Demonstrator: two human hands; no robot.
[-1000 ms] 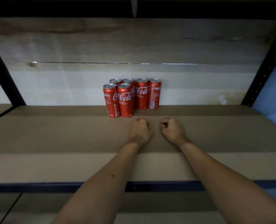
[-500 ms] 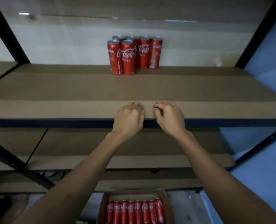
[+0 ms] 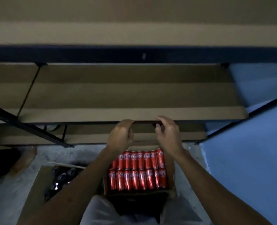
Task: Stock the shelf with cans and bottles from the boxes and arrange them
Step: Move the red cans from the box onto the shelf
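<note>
We see red cans (image 3: pixel 137 169) lying in two rows in their box (image 3: pixel 171 189), logos blurred; our left hand (image 3: pixel 120 137) and right hand (image 3: pixel 167 133) hover loosely curled, holding nothing.

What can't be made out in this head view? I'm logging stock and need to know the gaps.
- Red cans in the open box: full count hidden; the left forearm covers the left end.
- Second box at left: dark contents too dim and blurred to identify.
- Left hand and right hand: both empty above the cans.
- Upper shelf: cut off by the top edge, so nothing stocked there shows.
</note>
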